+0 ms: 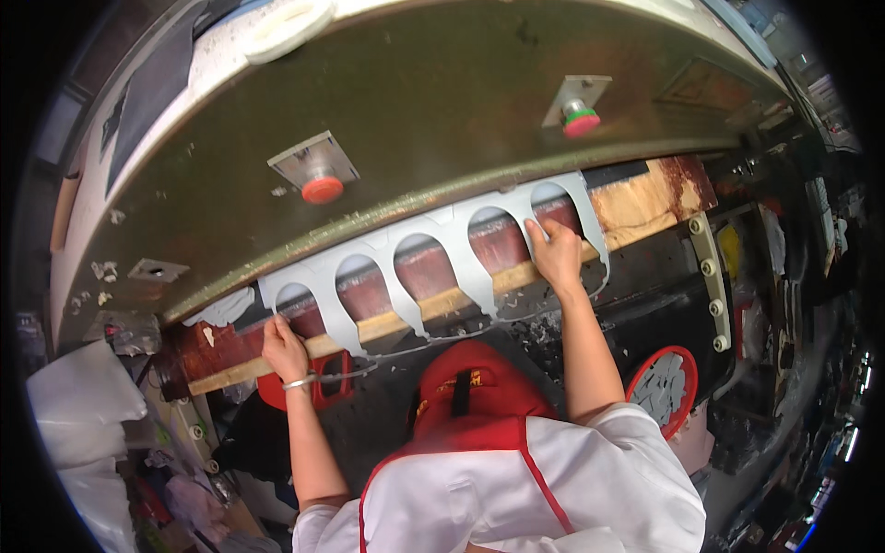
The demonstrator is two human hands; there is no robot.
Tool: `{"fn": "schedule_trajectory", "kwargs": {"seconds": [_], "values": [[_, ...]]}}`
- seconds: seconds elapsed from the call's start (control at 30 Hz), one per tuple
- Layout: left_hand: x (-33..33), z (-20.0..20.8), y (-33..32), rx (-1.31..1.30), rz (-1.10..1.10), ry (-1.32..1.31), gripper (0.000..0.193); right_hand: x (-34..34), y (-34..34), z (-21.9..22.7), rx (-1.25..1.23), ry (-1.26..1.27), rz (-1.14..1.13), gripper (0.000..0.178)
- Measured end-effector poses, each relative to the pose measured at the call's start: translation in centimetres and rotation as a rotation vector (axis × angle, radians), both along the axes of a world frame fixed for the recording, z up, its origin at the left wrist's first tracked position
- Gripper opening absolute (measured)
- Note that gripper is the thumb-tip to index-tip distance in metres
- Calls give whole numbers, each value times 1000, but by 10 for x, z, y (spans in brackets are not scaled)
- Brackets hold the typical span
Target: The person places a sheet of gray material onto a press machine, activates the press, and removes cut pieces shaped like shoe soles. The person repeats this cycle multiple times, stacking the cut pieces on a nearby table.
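A light grey sheet [470, 276] with several rounded cut-outs in a row hangs over the edge of the press bed. Narrow strips separate its cut-outs, and a thin uneven rim dangles along the near side. My left hand [284, 350] pinches the sheet near its left end, with a bracelet at the wrist. Farther right, my right hand [559, 253] has its fingers closed on a strip beside the rightmost cut-out. Between the hands, the dark red bed side and a wooden edge board [415, 309] show through the cut-outs.
Across the far side runs a large green machine beam [433, 101] with a red button [322, 187] and a red-and-green button [580, 120]. A red bin [690, 369] of grey scraps stands at the right. Clear plastic bags [88, 405] lie at the left.
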State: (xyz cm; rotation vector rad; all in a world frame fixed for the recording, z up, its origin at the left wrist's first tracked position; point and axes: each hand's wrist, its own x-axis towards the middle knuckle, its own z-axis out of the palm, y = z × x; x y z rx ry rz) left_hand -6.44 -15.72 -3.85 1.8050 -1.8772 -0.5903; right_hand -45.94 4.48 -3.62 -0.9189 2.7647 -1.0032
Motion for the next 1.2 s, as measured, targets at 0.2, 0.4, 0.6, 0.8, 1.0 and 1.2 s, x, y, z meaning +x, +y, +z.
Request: {"fn": "schedule_trajectory", "kwargs": {"seconds": [0.2,0.4,0.6,0.8,1.0,1.2], "values": [[18,9,40,-83,-111,272,31,24,34,20,-193,58,97,30],[52,18,99,168,5,432,34,31,66,60,-68,169,-7,37],[86,20,143,305,-22,373,43,51,47,50,-25,144,354,86],[151,30,210,117,25,483,39,114,113,61,-18,73,339,80],[168,17,234,132,-28,356,41,104,144,91,-497,-962,103,86],[171,17,239,165,-26,382,41,59,142,81,-92,-129,102,79]]}}
